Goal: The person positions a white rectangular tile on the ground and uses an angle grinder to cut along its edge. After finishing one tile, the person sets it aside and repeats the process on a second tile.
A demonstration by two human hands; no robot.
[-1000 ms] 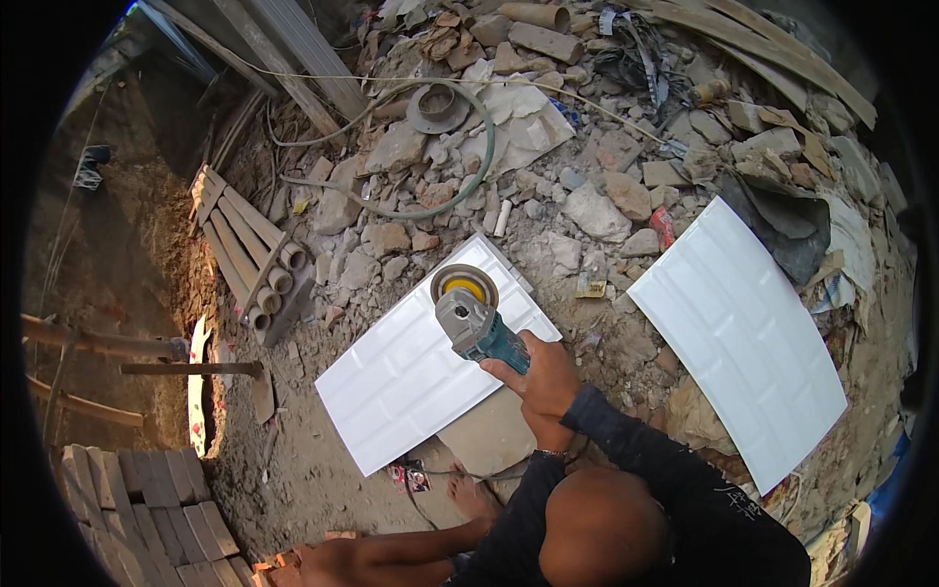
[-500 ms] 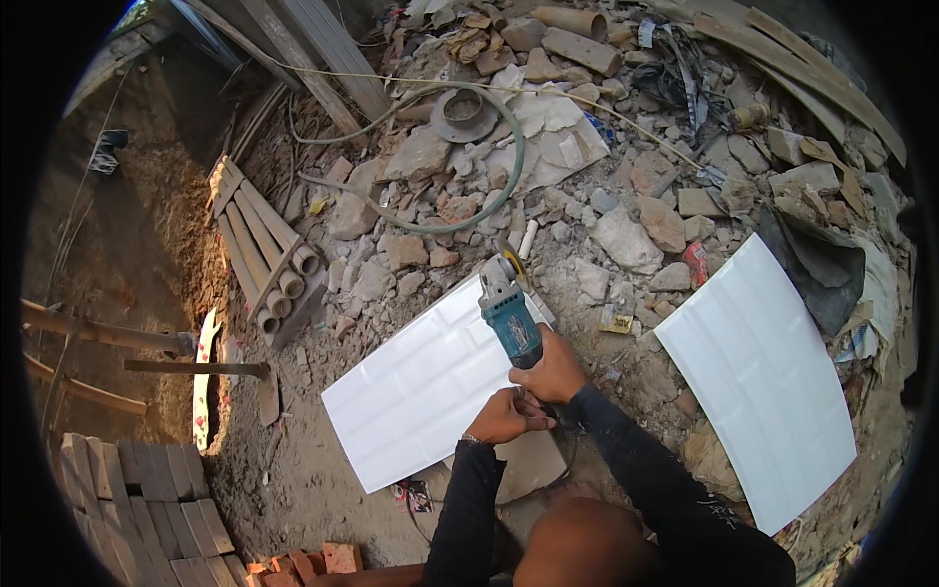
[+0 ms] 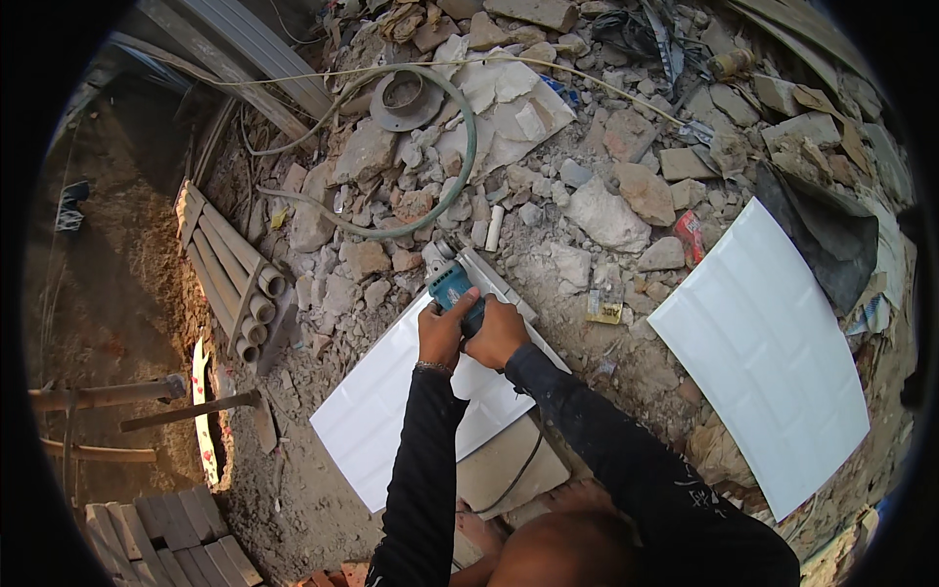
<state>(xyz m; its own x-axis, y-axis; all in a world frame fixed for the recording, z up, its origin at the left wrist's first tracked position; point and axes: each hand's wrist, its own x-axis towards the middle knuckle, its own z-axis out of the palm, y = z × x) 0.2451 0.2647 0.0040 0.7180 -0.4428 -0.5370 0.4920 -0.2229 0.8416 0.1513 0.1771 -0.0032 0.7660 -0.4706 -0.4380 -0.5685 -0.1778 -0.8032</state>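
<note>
A teal angle grinder (image 3: 453, 286) is gripped by both my hands over the far part of a white tile (image 3: 372, 421) with a raised brick pattern. My left hand (image 3: 442, 335) closes on the left side of the grinder's body, its thumb laid along the top. My right hand (image 3: 499, 336) wraps the rear of the body. The grinder's silver head points at the tile's far edge; its disc is hard to make out. Beneath the white tile lies a beige slab (image 3: 518, 468), with a black cord (image 3: 523, 474) running across it toward my bare feet.
A second white tile (image 3: 773, 362) leans at the right beside a black sheet (image 3: 822, 235). Rubble, a green hose (image 3: 469, 157) and a round flanged piece (image 3: 405, 98) lie beyond. Left are bundled tubes (image 3: 230, 279), a hoe (image 3: 191, 411) and stacked grey bricks (image 3: 176, 538).
My left hand has moved from the grinder's rear end up onto its body. The grinder has shifted left and tilted, its head now lower toward the tile's far edge.
</note>
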